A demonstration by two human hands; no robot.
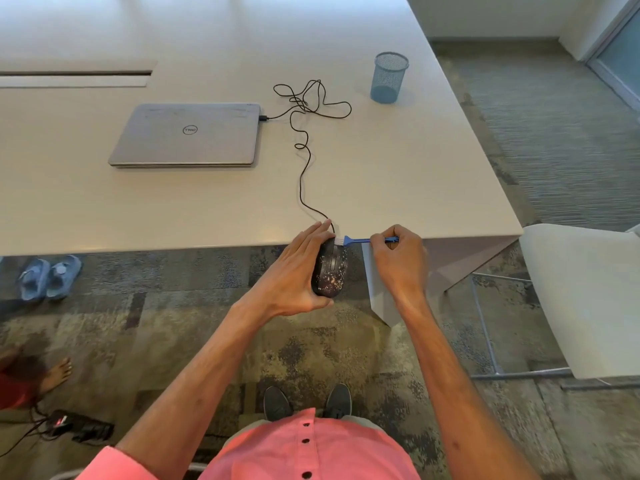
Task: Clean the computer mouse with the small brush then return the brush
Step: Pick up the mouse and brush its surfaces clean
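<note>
The mouse (329,268), black and still thickly speckled with pale crumbs, is held off the desk (207,202) edge in the left hand (294,271), fingers wrapped round its left side. The right hand (398,261) pinches the brush (360,241), its white bristles touching the mouse's front end, just beyond the left fingertips. Brushing looks barely begun; the return, probably to the cup (388,77) well beyond both hands, is not yet done.

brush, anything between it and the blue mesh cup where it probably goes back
Nothing visible blocks it. The brush, held in the right hand at the table's near edge, has bare table up to the mesh cup; the mouse cable lies left of that line.
</note>
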